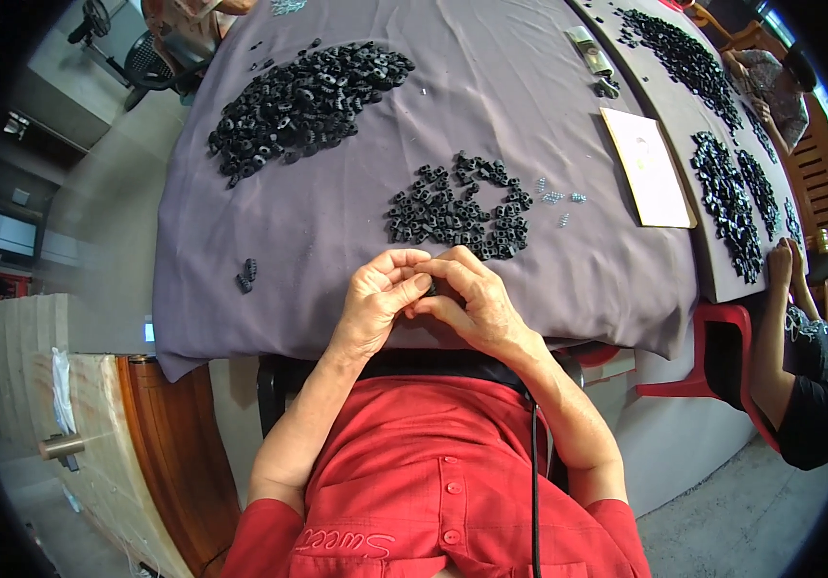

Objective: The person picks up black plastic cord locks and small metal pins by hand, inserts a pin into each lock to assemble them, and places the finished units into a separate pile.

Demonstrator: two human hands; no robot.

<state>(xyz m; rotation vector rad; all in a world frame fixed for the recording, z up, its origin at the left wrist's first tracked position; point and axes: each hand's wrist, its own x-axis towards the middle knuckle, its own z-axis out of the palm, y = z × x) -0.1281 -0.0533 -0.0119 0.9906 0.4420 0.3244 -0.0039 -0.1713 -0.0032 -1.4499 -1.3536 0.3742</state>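
Both hands meet just on the person's side of the near pile [428,217], on the table [568,289]. Left hand [373,301] and right hand [478,301] pinch one small black part [430,288] between thumbs and fingers, neither clearly nearer to it. The fingers hide most of it, so I cannot tell which way it points or how its long axis runs.

The springs [579,197] lie just right of the near pile, apart from it and ahead and to the right of the hands, with the right hand nearer. Their axes differ: the rightmost lies roughly crosswise, while the one nearest the person runs roughly away from the body. Two loose parts [245,281] lie well left of the near pile, nearer the left hand; the big pile [303,106] is beyond it, to the left.
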